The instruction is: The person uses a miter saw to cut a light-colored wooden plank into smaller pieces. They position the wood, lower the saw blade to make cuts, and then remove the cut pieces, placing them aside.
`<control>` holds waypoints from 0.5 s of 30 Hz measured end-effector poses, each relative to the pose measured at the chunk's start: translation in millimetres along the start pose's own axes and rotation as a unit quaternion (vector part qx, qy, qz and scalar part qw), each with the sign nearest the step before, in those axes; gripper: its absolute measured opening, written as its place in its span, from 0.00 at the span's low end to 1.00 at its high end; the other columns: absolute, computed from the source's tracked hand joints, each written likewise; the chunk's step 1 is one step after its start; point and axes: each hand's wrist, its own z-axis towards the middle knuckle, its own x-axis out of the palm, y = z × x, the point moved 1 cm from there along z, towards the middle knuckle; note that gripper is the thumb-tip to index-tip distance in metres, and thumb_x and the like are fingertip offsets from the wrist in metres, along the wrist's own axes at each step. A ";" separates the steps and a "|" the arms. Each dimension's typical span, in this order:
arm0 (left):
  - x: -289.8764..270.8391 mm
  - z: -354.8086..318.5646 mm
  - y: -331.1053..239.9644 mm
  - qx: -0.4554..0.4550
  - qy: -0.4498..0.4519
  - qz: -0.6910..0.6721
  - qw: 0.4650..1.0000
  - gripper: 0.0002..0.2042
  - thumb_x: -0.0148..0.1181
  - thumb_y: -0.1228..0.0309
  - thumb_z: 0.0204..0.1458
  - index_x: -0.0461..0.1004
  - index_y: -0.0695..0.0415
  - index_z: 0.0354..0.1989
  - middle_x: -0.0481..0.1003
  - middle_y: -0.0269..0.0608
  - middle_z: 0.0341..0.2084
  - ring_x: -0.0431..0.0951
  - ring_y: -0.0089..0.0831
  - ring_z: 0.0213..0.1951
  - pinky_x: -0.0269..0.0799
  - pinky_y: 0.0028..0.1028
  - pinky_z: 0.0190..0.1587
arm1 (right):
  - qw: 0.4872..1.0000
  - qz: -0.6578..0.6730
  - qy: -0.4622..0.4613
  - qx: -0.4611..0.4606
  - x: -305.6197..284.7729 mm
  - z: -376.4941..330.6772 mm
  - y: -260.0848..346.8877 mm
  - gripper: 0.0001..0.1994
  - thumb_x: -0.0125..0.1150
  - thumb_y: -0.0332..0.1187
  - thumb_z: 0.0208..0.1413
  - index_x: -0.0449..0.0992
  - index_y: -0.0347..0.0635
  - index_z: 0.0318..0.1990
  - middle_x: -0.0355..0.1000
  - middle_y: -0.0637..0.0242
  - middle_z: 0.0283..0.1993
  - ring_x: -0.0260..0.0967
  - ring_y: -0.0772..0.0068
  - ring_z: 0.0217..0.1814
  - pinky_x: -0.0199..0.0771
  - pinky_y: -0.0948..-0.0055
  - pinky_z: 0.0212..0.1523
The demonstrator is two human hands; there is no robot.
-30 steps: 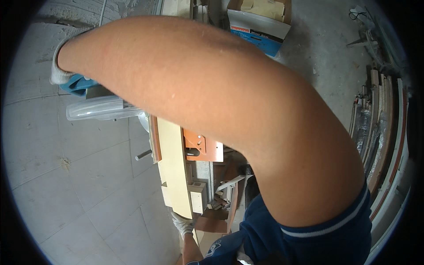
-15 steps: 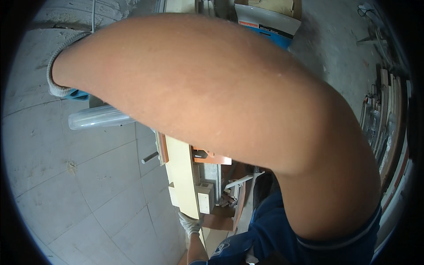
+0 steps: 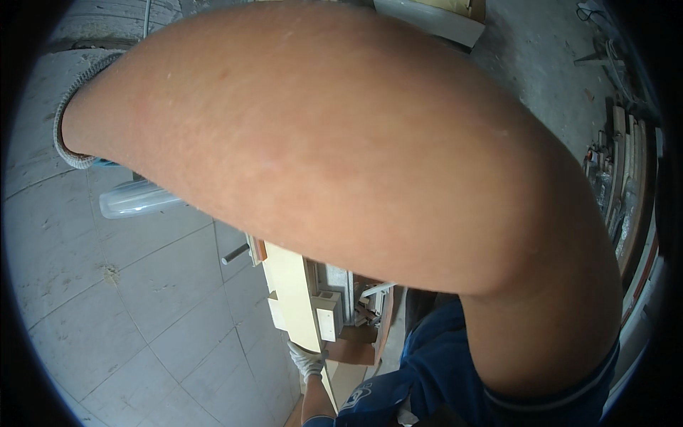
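Observation:
My left hand (image 3: 307, 360), in a white knit glove, is closed on the near end of a long cream board (image 3: 293, 302). My bare right forearm stretches across most of the view from the lower right to the upper left. At its far end I see the cuff of a knit glove (image 3: 71, 146); the fingers of my right hand are hidden, so what they touch cannot be made out. Under the wrist is a clear plastic cylinder (image 3: 142, 199). Beside the board stands a pale block (image 3: 328, 317) against a grey metal piece (image 3: 334, 280).
A grey tiled surface (image 3: 171, 299) extends at the left. A short round rod (image 3: 235, 254) sticks out left of the board. An open cardboard box (image 3: 434, 20) stands at the far side. Strips of material (image 3: 626, 181) are stacked at the right, and scraps (image 3: 368, 313) lie near my body.
My right forearm looms larger, its wrist slightly further left. It now covers the orange part beside the board and more of the box. My left hand stays on the board.

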 end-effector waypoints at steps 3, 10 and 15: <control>2.4 -3.2 1.0 0.019 -0.042 0.052 0.998 0.55 0.81 0.64 0.14 0.56 0.57 0.59 0.70 0.57 0.47 0.71 0.60 0.51 0.71 0.51 0.53 | 1.000 0.003 0.000 -0.001 3.6 1.0 -3.3 0.31 0.41 0.60 0.70 0.81 0.41 0.43 0.75 0.63 0.25 0.73 0.71 0.27 0.74 0.67 0.33; 4.7 -2.9 1.4 0.024 -0.046 0.062 0.997 0.54 0.80 0.65 0.14 0.57 0.56 0.59 0.70 0.56 0.47 0.71 0.59 0.51 0.72 0.51 0.52 | 1.000 0.009 -0.002 -0.004 9.0 2.9 -4.6 0.31 0.41 0.61 0.70 0.81 0.41 0.43 0.75 0.63 0.25 0.74 0.70 0.29 0.75 0.66 0.35; 0.0 -3.9 2.5 0.010 -0.014 0.052 0.999 0.55 0.80 0.64 0.14 0.56 0.56 0.60 0.70 0.57 0.48 0.70 0.60 0.52 0.71 0.50 0.54 | 1.000 0.007 -0.007 -0.005 15.9 8.6 -4.4 0.31 0.41 0.61 0.69 0.81 0.42 0.43 0.76 0.63 0.26 0.74 0.69 0.30 0.75 0.65 0.36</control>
